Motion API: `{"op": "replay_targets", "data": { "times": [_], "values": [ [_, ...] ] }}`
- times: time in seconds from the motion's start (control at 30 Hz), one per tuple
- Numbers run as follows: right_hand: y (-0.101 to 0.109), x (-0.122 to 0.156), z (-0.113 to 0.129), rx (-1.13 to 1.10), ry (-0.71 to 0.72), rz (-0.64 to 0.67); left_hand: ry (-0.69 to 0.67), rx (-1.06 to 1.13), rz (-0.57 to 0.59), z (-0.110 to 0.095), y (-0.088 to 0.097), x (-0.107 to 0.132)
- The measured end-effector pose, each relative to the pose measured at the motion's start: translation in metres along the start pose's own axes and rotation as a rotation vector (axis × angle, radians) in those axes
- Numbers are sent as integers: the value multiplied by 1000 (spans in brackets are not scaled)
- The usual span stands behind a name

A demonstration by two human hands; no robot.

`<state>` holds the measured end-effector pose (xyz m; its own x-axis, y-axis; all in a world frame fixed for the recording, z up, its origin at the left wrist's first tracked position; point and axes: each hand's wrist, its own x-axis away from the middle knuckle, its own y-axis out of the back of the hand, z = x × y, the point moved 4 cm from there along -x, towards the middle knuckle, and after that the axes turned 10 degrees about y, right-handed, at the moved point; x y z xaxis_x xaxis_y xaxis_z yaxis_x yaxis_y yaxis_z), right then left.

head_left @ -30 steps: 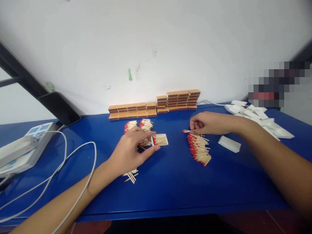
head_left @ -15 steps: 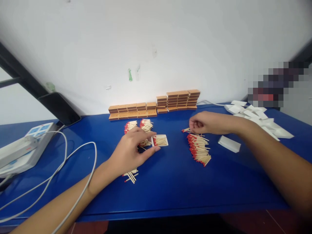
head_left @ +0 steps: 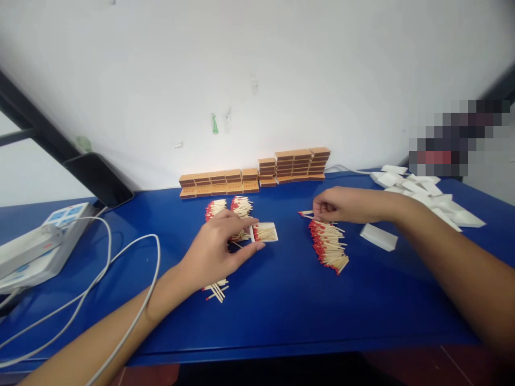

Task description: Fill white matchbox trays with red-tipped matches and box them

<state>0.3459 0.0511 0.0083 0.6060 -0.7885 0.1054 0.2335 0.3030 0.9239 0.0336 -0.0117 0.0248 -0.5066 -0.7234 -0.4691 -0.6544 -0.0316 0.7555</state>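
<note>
My left hand (head_left: pixel 219 242) rests on the blue table (head_left: pixel 281 300), thumb and forefinger pinching the left end of a small white matchbox tray (head_left: pixel 264 232) partly filled with red-tipped matches. My right hand (head_left: pixel 341 204) is curled at the far end of a long pile of matches (head_left: pixel 328 244), its fingertips pinching a few matches (head_left: pixel 304 214) that stick out to the left. More match heaps (head_left: pixel 229 207) lie behind my left hand, and a small bundle (head_left: pixel 216 290) lies by my left wrist.
Stacks of brown matchbox sleeves (head_left: pixel 257 174) line the wall. White empty trays (head_left: pixel 422 193) are heaped at the right, one tray (head_left: pixel 379 237) lying apart near my right forearm. A power strip (head_left: pixel 36 244) with white cables (head_left: pixel 120 268) and a dark phone (head_left: pixel 96 177) sit at the left.
My right hand's fingers have shifted slightly at the pile's far end, and the pinched matches sit a little higher and further left. My left hand has not moved.
</note>
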Motion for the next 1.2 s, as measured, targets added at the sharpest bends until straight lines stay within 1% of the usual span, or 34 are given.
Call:
{"op": "replay_targets", "data": {
  "times": [0.07, 0.1, 0.23, 0.37, 0.57, 0.7, 0.87, 0.93, 1.0, 1.13, 1.2],
  "values": [
    [-2, -1, 1, -4, -42, 61, -5, 1, 1, 0, 0, 0],
    [-2, -1, 1, -2, -49, 70, -8, 3, 0, 0, 0, 0],
    [-2, -5, 1, 45, -26, 26, -9, 15, 16, 0, -2, 1],
    [-2, -7, -3, 17, -38, -10, 13, 13, 48, 1, -4, 0],
    [0, -8, 2, 25, -38, 11, 10, 19, 50, 2, -4, 0],
    [-2, -8, 1, 25, -57, 25, 7, 14, 58, 3, -4, 1],
    [-5, -6, 0, 62, -23, 22, 9, 12, 51, 2, -3, 0],
    [-2, -6, 8, 45, 12, -19, 17, 11, 48, 2, -3, 0],
    [3, -6, 25, -8, 57, -99, 27, 9, 38, 3, -3, 0],
    [8, -6, 74, -235, 185, -315, 44, 10, 16, 3, -4, 0],
    [3, -8, 97, -327, 245, -364, 41, 13, 8, 3, -4, 0]
  ]
}}
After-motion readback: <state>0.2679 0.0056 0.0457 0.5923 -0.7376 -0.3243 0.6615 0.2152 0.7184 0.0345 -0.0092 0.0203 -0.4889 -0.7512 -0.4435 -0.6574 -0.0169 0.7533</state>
